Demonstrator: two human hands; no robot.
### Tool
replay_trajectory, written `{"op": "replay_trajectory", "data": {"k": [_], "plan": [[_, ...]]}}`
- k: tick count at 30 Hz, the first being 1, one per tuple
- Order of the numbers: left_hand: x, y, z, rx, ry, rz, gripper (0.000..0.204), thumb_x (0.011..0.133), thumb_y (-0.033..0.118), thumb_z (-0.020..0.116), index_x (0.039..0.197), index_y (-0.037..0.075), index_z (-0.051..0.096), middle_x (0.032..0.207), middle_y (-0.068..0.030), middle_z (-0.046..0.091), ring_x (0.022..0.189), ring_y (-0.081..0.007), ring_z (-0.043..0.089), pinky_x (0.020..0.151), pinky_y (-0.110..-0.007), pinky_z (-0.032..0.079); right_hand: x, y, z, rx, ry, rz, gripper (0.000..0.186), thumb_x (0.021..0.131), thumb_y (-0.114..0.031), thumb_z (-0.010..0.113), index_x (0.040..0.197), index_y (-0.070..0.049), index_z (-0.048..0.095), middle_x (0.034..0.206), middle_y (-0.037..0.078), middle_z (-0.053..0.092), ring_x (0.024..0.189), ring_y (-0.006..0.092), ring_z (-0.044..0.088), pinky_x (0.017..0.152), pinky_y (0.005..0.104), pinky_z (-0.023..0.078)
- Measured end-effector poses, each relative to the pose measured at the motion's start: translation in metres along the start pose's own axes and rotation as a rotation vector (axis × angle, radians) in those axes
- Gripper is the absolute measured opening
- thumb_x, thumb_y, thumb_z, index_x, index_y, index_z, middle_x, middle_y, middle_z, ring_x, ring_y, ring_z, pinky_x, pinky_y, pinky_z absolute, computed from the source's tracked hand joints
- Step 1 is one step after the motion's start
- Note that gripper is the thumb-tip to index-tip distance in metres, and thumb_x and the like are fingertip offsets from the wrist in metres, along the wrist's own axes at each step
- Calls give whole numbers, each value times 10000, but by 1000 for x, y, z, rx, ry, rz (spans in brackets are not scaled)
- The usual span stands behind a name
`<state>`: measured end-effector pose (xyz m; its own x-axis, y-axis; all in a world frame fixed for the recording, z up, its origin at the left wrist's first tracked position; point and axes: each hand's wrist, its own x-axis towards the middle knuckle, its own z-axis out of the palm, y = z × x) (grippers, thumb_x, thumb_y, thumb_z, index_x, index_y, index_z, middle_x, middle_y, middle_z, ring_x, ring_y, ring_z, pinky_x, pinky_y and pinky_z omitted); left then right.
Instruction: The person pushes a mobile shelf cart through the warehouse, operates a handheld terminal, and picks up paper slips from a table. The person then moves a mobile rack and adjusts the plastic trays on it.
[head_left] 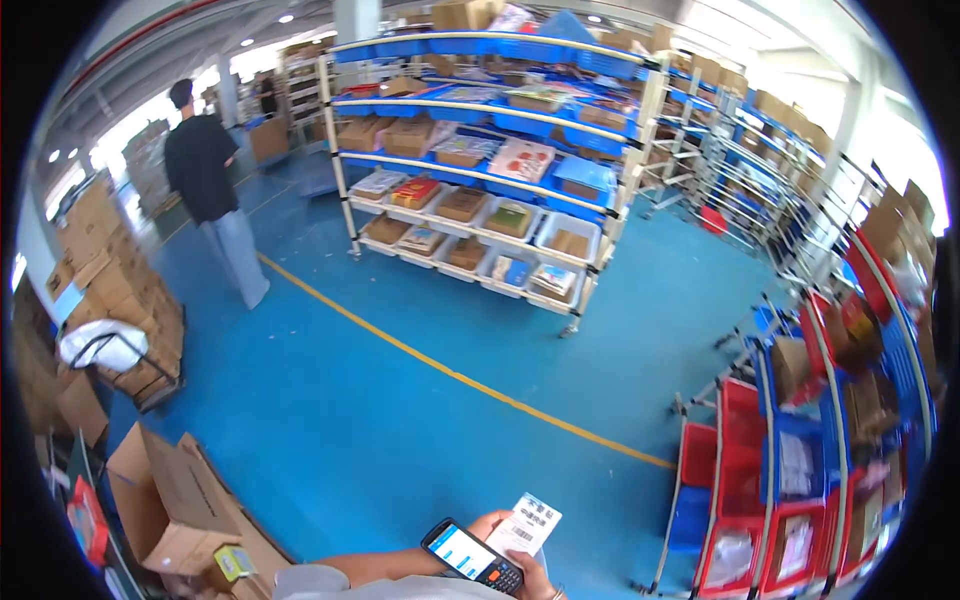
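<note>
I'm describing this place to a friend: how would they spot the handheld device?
Find the yellow line curving across the blue floor, then look below it, to the picture's bottom edge. There, the black handheld device shows just left of the white label by the right hand. Unlike that label, it has a lit screen and an orange button.

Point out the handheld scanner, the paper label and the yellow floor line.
Handheld scanner (463, 550), head view: on its lit screen.
Paper label (528, 521), head view: on its printed face.
Yellow floor line (456, 375), head view: on its middle stretch.
</note>
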<state>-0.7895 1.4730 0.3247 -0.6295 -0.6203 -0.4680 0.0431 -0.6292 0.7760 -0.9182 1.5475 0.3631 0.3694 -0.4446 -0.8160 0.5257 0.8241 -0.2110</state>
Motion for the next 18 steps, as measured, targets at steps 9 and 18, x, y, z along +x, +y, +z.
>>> {"op": "replay_trajectory", "data": {"k": [9,18], "plan": [[127,82,14,-465,-117,-219,323,900,196,360,1170,27,416,1086,-97,541,890,-152,535,726,-265,442,40,-169,-42,-194,-90,175,487,824,-227,464,1236,-5,332,1118,137,508,946,203,514,833,304,388],[168,155,-21,-230,98,-77,365,923,245,329,1228,51,383,1134,-96,522,924,-176,541,792,-294,437,103,-252,-9,-278,-198,340,485,824,-228,465,1236,-8,334,1117,129,510,945,196,513,836,303,384]]}}
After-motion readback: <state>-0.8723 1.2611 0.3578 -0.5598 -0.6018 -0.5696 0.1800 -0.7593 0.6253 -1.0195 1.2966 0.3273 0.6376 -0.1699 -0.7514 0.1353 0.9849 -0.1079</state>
